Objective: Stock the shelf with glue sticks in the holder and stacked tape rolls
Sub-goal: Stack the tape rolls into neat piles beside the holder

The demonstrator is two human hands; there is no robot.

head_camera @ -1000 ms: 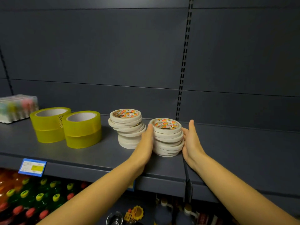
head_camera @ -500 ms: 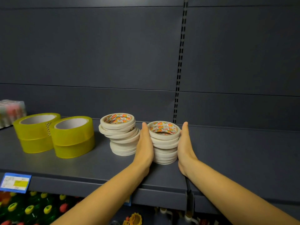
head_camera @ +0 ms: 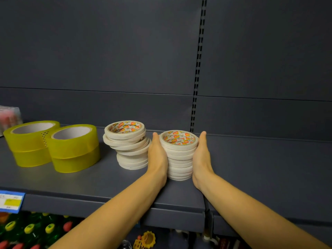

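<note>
A stack of several thin white tape rolls [head_camera: 179, 155] stands on the dark grey shelf [head_camera: 100, 178]. My left hand [head_camera: 157, 157] presses flat against its left side and my right hand [head_camera: 202, 157] against its right side, fingers straight on both. A second, crooked stack of white tape rolls [head_camera: 128, 144] stands just left of my left hand. Two stacks of wide yellow tape rolls [head_camera: 73, 148] [head_camera: 29, 142] stand further left. A clear holder with coloured glue sticks [head_camera: 9, 117] shows at the far left edge, blurred.
The shelf's back panel [head_camera: 269, 69] rises behind the stacks, with a slotted upright [head_camera: 197, 72]. A blue price tag [head_camera: 10, 203] hangs on the shelf's front edge. Bottles with coloured caps [head_camera: 28, 229] fill the shelf below. Bare shelf extends to the right.
Both hands have closed in tighter on the right white stack, which now stands straighter. The view has shifted right, so the yellow rolls and holder sit further left.
</note>
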